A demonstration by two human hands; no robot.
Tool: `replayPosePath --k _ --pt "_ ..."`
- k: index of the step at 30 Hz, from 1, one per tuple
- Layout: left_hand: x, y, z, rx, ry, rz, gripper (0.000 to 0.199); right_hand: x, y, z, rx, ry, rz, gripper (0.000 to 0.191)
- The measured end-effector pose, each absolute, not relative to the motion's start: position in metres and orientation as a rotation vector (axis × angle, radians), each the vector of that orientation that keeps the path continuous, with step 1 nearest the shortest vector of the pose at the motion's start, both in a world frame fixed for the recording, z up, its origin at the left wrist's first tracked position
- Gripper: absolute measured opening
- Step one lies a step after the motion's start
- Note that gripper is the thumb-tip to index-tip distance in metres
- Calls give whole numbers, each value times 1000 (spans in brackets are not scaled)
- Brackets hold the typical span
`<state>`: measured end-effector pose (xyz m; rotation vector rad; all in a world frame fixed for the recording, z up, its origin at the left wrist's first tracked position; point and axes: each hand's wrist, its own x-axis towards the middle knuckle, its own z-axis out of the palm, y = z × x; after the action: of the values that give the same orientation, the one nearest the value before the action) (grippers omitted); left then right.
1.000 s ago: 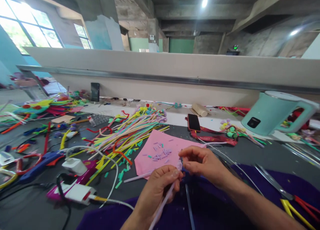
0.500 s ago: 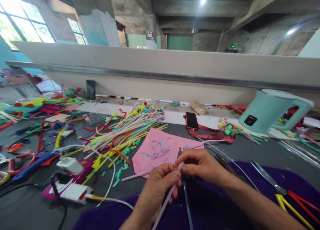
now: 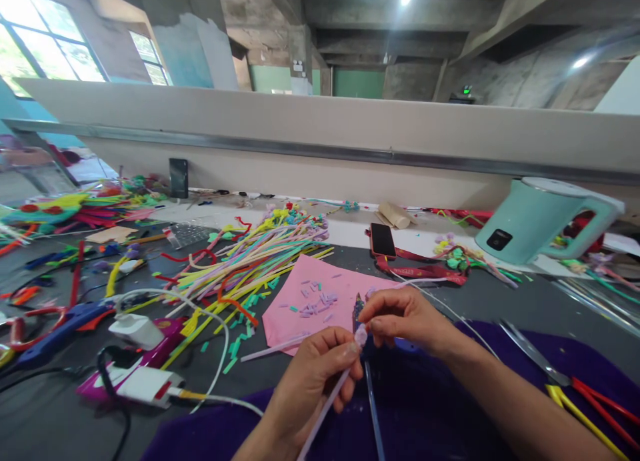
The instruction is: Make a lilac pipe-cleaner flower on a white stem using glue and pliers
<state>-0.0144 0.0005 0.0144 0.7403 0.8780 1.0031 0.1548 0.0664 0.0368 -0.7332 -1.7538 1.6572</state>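
My left hand (image 3: 325, 364) is closed, thumb and fingers pinching a pale lilac pipe cleaner (image 3: 325, 411) just below a small lilac bud-like tip (image 3: 361, 334). The stem slants down toward me. My right hand (image 3: 400, 317) is at the bud, thumb and index finger curled close together by its upper edge; whether anything small is between them is hidden. Behind the fingers stands a dark pointed tool tip (image 3: 358, 304). A translucent bluish rod (image 3: 373, 407) runs below the hands. Cut lilac bits (image 3: 320, 304) lie on a pink sheet (image 3: 285, 324) beyond.
Many coloured pipe cleaners (image 3: 250, 261) are heaped left of the pink sheet. A power strip (image 3: 120, 374) with chargers and cables lies at front left. To the right are scissors (image 3: 560, 377) on dark purple cloth, a phone (image 3: 383, 239) on a red lanyard and a mint kettle (image 3: 535, 221).
My right fingers have drawn slightly up and right from the lilac tip, uncovering more of the bud. My left hand keeps its pinch on the stem. The view has shifted slightly.
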Motion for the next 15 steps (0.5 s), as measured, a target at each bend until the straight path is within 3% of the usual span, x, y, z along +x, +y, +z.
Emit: replayPosePath --k 15 --pt "-17 2 10 774 859 996 14 148 66 25 -667 -1765 1708 17"
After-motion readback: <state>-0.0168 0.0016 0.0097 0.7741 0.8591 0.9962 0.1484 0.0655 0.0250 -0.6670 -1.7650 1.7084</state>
